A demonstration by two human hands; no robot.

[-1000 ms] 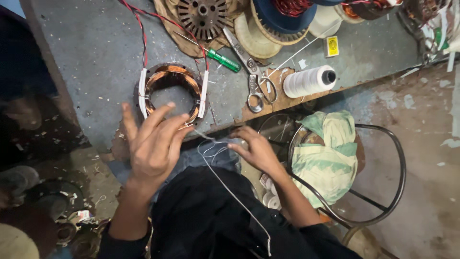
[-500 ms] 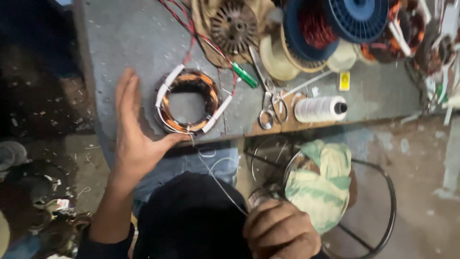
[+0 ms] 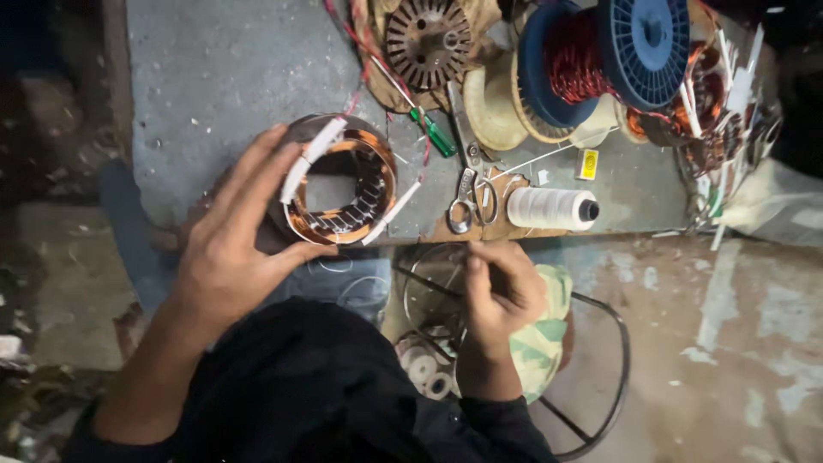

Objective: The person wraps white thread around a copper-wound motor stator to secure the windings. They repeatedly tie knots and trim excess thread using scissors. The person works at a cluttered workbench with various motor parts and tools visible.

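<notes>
1 hand [image 3: 231,257] grips ribbed copper-wound stator ring [image 3: 339,184].

Copper-wound stator ring [image 3: 341,182] upright at bench edge.
</notes>
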